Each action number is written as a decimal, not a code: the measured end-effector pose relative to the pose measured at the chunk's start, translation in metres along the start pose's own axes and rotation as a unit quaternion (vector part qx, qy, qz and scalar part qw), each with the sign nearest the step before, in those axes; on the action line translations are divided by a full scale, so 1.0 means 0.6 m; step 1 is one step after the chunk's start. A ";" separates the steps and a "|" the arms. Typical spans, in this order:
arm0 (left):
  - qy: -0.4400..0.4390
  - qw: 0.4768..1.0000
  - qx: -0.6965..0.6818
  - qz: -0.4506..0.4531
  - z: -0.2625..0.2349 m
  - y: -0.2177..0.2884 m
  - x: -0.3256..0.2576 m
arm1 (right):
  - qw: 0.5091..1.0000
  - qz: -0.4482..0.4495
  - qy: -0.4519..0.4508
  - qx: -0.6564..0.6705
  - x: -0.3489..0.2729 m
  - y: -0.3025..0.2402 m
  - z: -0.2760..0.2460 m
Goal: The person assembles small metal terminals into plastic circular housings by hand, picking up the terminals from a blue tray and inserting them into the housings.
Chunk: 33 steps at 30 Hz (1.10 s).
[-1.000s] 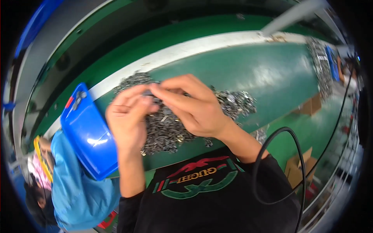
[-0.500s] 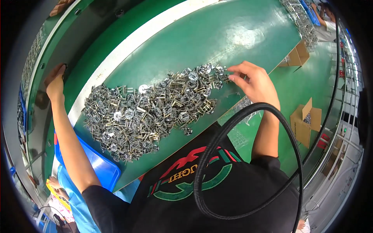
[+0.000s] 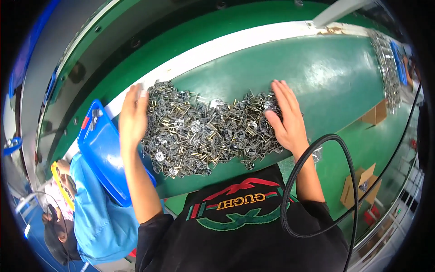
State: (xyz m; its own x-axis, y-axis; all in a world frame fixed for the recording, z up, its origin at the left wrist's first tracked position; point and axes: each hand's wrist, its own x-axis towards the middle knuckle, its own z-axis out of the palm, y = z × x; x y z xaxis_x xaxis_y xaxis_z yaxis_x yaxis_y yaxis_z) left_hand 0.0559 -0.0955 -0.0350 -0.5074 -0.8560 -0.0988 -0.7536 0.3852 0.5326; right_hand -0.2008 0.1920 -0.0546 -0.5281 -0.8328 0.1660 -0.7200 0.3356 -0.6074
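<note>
A wide heap of small dark and silvery metal parts with brass-coloured pins (image 3: 204, 131) lies on the green tabletop (image 3: 253, 63). My left hand (image 3: 132, 115) rests against the heap's left end, fingers stretched out and pointing away from me. At the opposite end my right hand (image 3: 287, 118) stands flat along the parts, its thumb apart from the other fingers. Both hands are open, with the heap between them and nothing gripped. How many parts touch the palms is hidden.
A blue plastic tray (image 3: 106, 156) with a few metal pieces leans left of my forearm. A black cable (image 3: 290, 190) loops before my right arm. Cardboard boxes (image 3: 360, 186) stand at the right. A person in blue (image 3: 102, 213) is at lower left; more parts (image 3: 385, 68) lie far right.
My left hand has come from the far left edge to the heap's left end. My right hand has flattened against the right end. The view has turned, and the heap looks more compact.
</note>
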 end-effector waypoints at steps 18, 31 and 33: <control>0.276 0.956 -0.062 0.082 -0.011 0.041 -0.231 | 0.984 -0.150 -0.084 0.050 0.077 0.002 -0.053; 0.175 0.979 0.108 -0.004 0.131 0.039 -0.402 | 0.971 -0.125 -0.109 -0.169 -0.063 0.001 -0.022; 0.174 0.979 0.104 0.002 0.132 0.049 -0.391 | 0.971 -0.137 -0.099 -0.171 -0.043 0.007 -0.013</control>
State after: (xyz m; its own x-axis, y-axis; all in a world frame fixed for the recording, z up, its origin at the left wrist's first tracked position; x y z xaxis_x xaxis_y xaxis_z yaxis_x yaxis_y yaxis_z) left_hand 0.1197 0.1438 -0.0629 -0.3655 -0.9057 0.2146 -0.8389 0.4205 0.3455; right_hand -0.1936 0.2184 -0.0557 -0.2243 -0.9680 0.1122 -0.9463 0.1888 -0.2624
